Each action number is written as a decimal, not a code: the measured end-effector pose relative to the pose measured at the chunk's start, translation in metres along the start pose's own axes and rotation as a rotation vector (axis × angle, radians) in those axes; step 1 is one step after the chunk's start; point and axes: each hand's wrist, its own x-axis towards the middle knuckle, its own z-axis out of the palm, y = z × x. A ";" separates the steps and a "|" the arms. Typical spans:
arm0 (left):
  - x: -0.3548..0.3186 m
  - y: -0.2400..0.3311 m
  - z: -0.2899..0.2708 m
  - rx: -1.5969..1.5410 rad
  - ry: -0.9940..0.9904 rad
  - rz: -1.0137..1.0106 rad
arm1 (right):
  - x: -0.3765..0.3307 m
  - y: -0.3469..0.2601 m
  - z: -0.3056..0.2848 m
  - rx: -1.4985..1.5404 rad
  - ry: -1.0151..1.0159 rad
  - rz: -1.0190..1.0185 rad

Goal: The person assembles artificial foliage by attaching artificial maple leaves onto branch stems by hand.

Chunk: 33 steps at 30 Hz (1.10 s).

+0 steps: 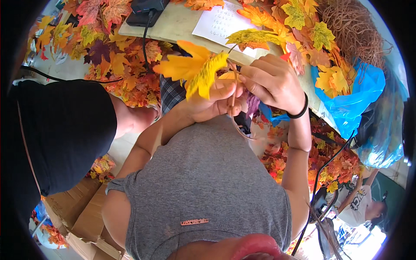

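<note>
My left hand [211,100] pinches a thin brown stem [234,86] between thumb and fingers. Yellow artificial maple leaves [188,69] stand out from that stem on the left of the grip. Another yellow-green leaf [253,37] sticks out above, toward the table edge. My right hand [274,82], a black band round its wrist, is closed with thumb and fingertips at the same stem, just right of the left hand. Exactly what lies between the right fingertips is partly hidden. From the hands the brown stem hangs down in a loop in front of my grey shirt.
A table [177,27] ahead carries a handwritten paper [216,24], a black box with a cable [147,8], more maple leaves and a brown fibre bundle [353,32]. A blue plastic bag [349,97] hangs at the right. Beside me on the left is a person in black [65,130]; cardboard boxes [82,212] stand behind.
</note>
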 end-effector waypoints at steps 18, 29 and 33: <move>-0.026 -0.005 -0.019 -0.217 -0.087 0.177 | -0.019 0.085 0.016 -0.619 0.182 0.371; -0.015 -0.001 -0.016 0.272 0.322 0.390 | -0.031 0.096 0.003 -0.250 -0.148 0.504; -0.012 -0.005 -0.020 0.306 0.327 0.372 | -0.034 0.092 0.002 -0.287 -0.158 0.561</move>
